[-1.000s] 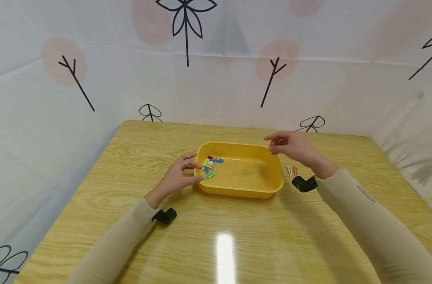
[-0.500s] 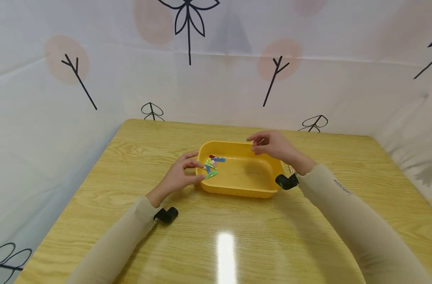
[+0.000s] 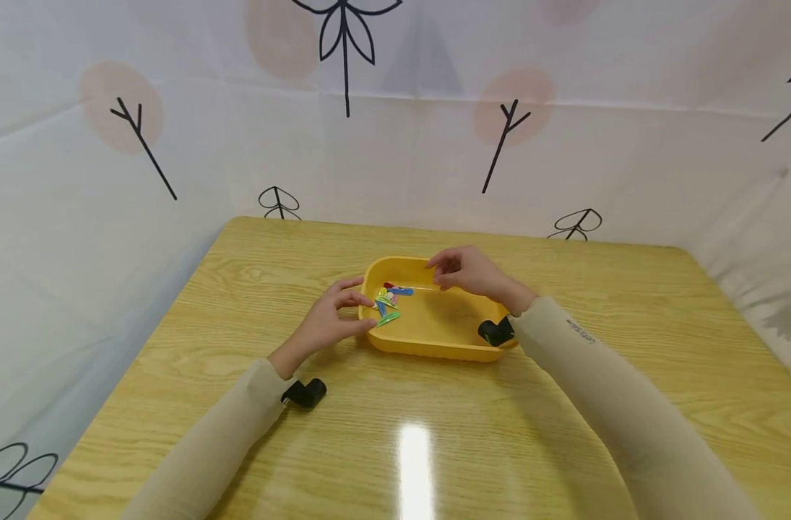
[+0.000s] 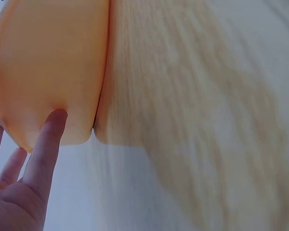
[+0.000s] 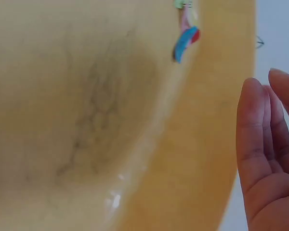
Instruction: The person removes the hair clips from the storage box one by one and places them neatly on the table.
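Observation:
A yellow plastic tray (image 3: 428, 349) sits mid-table, with several colourful snap hair clips (image 3: 387, 297) heaped at its left end. My left hand (image 3: 326, 318) rests against that end, its fingertips at the rim. In the left wrist view, one straight finger of the hand (image 4: 38, 166) presses the tray's outer wall (image 4: 53, 62). Over the tray's back edge hovers my right hand (image 3: 471, 273), holding nothing. The right wrist view shows that hand (image 5: 267, 159) with relaxed fingers and a gap to the thumb; blue, red and green clips (image 5: 185, 43) lie beyond it in the tray.
The tray stands on a wood-grain table (image 3: 291, 448), its back edge close to a white patterned cloth (image 3: 408, 166). Black wrist cameras (image 3: 304, 394) are strapped at both sleeves. My right forearm (image 3: 597, 375) crosses over the tray's right end.
My right hand has moved left, from the tray's right corner to above its middle back. The two clips on the table at right are now hidden behind the arm. My left hand stays put.

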Motion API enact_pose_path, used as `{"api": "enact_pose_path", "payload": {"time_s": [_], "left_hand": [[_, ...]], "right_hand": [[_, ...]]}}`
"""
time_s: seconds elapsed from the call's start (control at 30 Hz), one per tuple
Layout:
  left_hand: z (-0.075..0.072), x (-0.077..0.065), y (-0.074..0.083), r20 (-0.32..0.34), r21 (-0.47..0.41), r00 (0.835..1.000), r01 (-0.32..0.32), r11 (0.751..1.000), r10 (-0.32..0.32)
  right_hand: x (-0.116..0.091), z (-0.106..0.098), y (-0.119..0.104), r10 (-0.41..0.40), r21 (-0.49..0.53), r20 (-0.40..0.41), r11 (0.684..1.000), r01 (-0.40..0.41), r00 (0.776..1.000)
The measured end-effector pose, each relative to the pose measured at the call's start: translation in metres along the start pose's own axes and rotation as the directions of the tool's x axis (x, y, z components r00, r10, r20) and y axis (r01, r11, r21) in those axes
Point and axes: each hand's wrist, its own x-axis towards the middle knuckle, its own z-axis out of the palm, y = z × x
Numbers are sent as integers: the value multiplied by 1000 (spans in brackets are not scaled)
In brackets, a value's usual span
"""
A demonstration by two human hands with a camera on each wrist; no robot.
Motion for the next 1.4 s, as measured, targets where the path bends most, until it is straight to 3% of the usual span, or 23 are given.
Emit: {"api": "enact_pose_path", "payload": {"time_s": [0.4,0.77,1.0,1.27,1.4], "left_hand": [[0,2,0,3,-13,1000,9,1000,-9],[0,1,1,4,-21,1000,8,1000,-8],[0,1,2,4,-29,1000,-14,999,14],[-1,1,1,-1,-24,1000,-18,1000,18],[-1,1,1,2,-27,1000,-26,999,26]], "right_hand": [[27,18,13,-121,-164,140,976,143,983],[43,30,17,-122,-231,220,957,173,968],[47,34,20,-115,-326,289,922,211,950],[48,36,23,-126,-330,361,909,253,924],[50,31,31,-180,-266,385,918,295,905]]}}
